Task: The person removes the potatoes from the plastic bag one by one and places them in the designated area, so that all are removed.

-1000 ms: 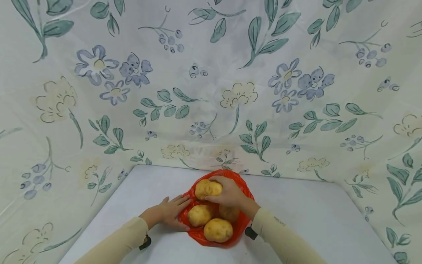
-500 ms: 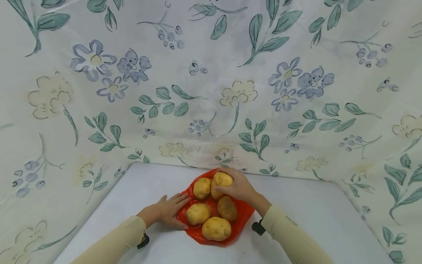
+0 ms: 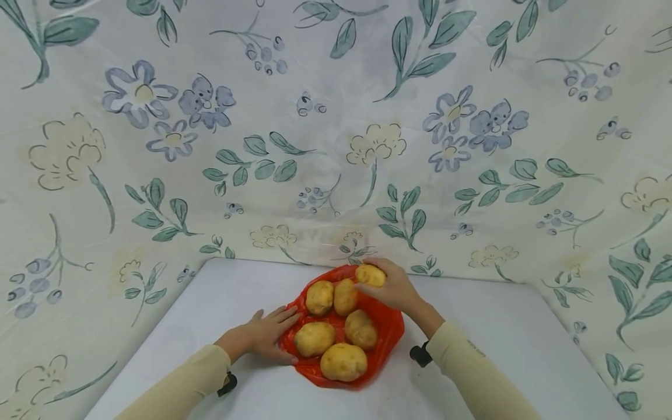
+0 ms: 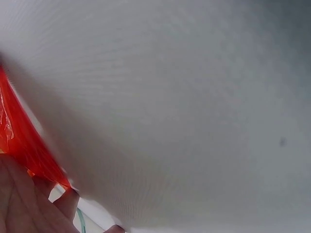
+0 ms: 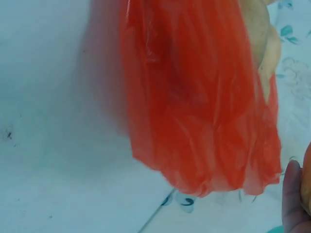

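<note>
A red plastic bag [image 3: 385, 335] lies spread on the table with several potatoes in it, among them a round one [image 3: 319, 298] and a larger one [image 3: 343, 362] at the near side. My right hand [image 3: 395, 287] grips another potato [image 3: 370, 275] above the bag's far right rim; that potato [image 5: 306, 187] peeks in at the right wrist view's edge beside a finger [image 5: 291, 194]. With fingers spread and fairly straight, my left hand [image 3: 265, 336] rests against the bag's left edge. In the left wrist view its fingers touch the red plastic [image 4: 24, 141].
The white table [image 3: 472, 326] reaches out on both sides of the bag. Behind it and along the sides hangs a cloth with floral print [image 3: 336, 192], close to the bag's far side. Dark wrist cameras [image 3: 421, 354] sit under both wrists.
My right hand has moved right and toward the back with its potato, away from the potatoes in the bag, so more of them show. My left hand has stayed on the bag's edge.
</note>
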Demonstrator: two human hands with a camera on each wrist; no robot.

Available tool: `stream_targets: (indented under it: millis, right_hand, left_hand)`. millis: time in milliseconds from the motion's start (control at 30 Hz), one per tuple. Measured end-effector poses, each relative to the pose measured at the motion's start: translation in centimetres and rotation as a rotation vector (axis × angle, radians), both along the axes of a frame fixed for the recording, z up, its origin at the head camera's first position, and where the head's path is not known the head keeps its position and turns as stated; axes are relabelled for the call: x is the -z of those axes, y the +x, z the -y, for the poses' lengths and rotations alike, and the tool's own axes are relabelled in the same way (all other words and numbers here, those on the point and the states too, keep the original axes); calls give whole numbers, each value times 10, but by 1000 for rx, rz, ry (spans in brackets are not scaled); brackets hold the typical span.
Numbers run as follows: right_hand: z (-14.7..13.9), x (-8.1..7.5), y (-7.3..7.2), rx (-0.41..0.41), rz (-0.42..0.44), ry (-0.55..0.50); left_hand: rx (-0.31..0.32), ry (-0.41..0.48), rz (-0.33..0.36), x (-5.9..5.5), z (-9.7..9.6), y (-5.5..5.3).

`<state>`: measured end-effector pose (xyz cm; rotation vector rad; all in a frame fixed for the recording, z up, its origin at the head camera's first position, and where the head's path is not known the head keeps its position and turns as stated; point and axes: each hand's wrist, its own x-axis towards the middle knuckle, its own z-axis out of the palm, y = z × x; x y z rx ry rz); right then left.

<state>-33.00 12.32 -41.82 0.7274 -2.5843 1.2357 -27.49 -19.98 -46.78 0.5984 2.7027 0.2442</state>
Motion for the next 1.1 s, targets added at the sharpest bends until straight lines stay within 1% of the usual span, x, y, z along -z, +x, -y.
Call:
stream_targets:
  millis: [100, 233, 333, 500, 567, 667, 833, 933, 1100]
  right_hand:
    - [-4, 3, -3, 20, -13, 0]
    - [-10, 7, -5, 37, -2, -3]
    - [-14, 7, -6, 61, 36, -22]
    - [-23, 8, -8, 134, 114, -50]
    - [-27, 9, -9, 152, 126, -53]
    - [-32, 11, -12, 172, 119, -50]
    - [-38, 17, -17, 199, 93, -28]
    - [-40, 19, -18, 216, 102, -21]
    - [-46, 19, -19, 243, 127, -13]
  left_hand:
    - [-3, -1, -4, 1, 0, 0]
    - [-3, -2, -10, 4, 0, -1]
    - [-3, -4, -8, 6, 1, -1]
    - [-7, -8, 0, 6, 1, -2]
    - [-9, -13, 5, 6, 1, -2]
    - [-8, -17, 6, 5, 0, -2]
    - [-16, -16, 1, 7, 0, -3]
    - [-19, -12, 5, 9, 1, -4]
    - [-14, -12, 4, 7, 1, -3]
